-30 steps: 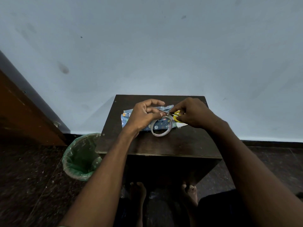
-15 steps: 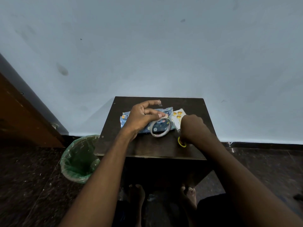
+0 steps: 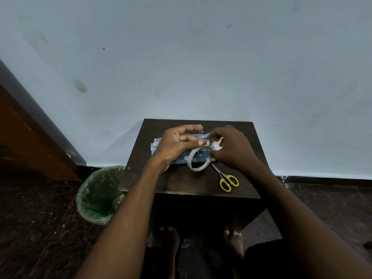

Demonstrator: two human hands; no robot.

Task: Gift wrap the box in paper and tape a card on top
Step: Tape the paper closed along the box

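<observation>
A pale blue-grey painted wall (image 3: 201, 67) fills the upper part of the view, above a dark speckled floor (image 3: 30, 228). At the left edge stands a brown wooden door (image 3: 24, 141). Against the wall sits a small dark brown wooden tabletop (image 3: 181, 182), and just beside its left edge on the floor is a round bin lined with a green plastic bag (image 3: 98, 196).

On the tabletop lies the flat box wrapped in blue patterned gift paper (image 3: 201, 156), mostly hidden under the two hands. The left hand (image 3: 175, 146) is over the box's left part; a clear roll of adhesive tape (image 3: 198, 160) hangs from its curled fingers, and a short cut strip of tape (image 3: 200, 127) sticks to the tip of the straighter upper finger. The right hand (image 3: 231, 150) is over the box's right end with fingers bent; what it grips, if anything, cannot be told. Yellow-handled scissors (image 3: 226, 179) lie on the tabletop near the front edge, just beside the tape roll.
</observation>
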